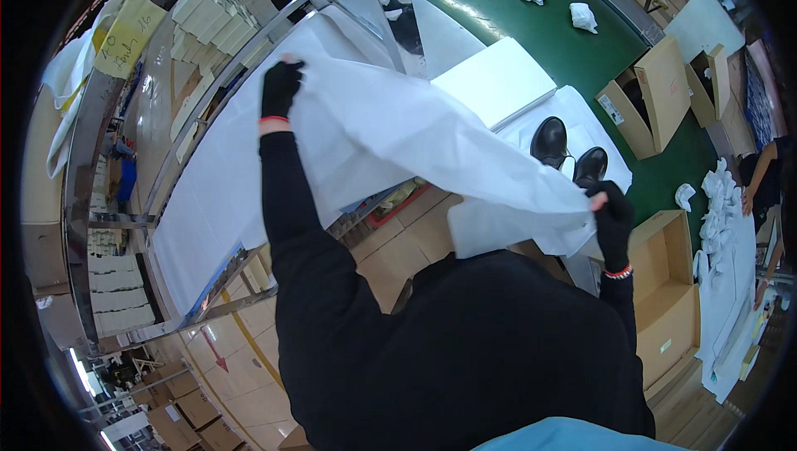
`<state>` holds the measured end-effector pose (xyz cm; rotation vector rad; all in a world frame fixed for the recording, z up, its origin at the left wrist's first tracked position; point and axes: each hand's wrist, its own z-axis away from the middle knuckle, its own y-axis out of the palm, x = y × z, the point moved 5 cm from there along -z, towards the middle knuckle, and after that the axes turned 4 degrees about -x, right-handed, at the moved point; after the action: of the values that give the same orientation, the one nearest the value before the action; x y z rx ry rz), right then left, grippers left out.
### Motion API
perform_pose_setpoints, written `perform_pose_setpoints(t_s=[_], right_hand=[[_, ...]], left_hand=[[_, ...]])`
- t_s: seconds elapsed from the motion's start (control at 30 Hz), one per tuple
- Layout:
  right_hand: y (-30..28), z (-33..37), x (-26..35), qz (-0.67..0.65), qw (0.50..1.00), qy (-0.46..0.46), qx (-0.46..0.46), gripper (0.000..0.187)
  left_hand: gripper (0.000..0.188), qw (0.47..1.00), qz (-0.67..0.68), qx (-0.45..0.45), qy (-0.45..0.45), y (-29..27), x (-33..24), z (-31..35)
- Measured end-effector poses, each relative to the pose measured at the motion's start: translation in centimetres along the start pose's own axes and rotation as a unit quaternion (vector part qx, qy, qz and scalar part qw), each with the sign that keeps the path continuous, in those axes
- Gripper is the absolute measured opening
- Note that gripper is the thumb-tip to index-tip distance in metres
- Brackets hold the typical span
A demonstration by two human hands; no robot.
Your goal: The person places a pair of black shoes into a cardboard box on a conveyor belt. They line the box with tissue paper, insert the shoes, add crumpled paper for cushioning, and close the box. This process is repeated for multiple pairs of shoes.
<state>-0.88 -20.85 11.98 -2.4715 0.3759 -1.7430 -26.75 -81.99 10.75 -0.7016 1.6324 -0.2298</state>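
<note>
Far left: metal rack (75, 227) with stacked pale packs (122, 295) inside. Next to it, more cream stacks (214, 19) beyond a rail. Then flat white paper (199, 214) spread over a work surface, passing beneath the left forearm.

Left hand (282, 90): black fingerless glove, red wristband; fingers closed, pinching the upper left end of a white sheet (415, 129). Sheet hangs between the two hands, slanting down to the right, creased and slightly sagging, above tiled floor (411, 243) and in front of the person's body.

Beyond its middle, a white box (494, 81). Right of that, a pair of black shoes (548, 142) on white paper, near the sheet's right end. Green surface (585, 61) behind, crumpled white wads on it.

Right hand (613, 223): same glove, red-and-white wristband; fingers closed on the sheet's right end, thumb showing. Open brown box (671, 306) just beside it. Far right: heaped white paper (724, 210), another person's arm (757, 173).
</note>
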Motion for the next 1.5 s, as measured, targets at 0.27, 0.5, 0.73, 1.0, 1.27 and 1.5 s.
perform_pose_setpoints(t_s=[0.27, 0.5, 0.73, 1.0, 1.27, 1.5], right_hand=[[-21.1, 10.0, -1.2, 0.258, 0.921, 0.06, -0.286, 0.016], [-33.3, 19.7, -1.6, 0.236, 0.916, 0.042, -0.322, 0.031], [-26.3, 17.9, 2.7, 0.403, 0.825, 0.101, -0.383, 0.033], [-26.6, 17.7, 2.5, 0.436, 0.813, 0.122, -0.367, 0.035], [-24.8, 15.8, 5.9, 0.476, 0.755, 0.135, -0.43, 0.038], [-29.7, 20.6, 9.9, 0.57, 0.691, 0.174, -0.409, 0.047]], left_hand=[[0.045, 0.777, -0.109, -0.619, 0.028, -20.2, -2.5, -6.1], [0.06, 0.973, -0.158, -0.17, 0.015, -9.3, -0.8, -10.8], [0.077, 0.891, -0.027, 0.452, 0.045, 6.6, -5.2, -0.1], [0.028, 0.812, -0.537, -0.122, 0.195, -3.2, 3.0, -9.2], [0.057, 0.895, -0.383, -0.075, 0.215, 0.5, 2.7, -13.7], [0.059, 0.947, -0.253, 0.044, 0.191, 15.6, -1.1, -8.3]])
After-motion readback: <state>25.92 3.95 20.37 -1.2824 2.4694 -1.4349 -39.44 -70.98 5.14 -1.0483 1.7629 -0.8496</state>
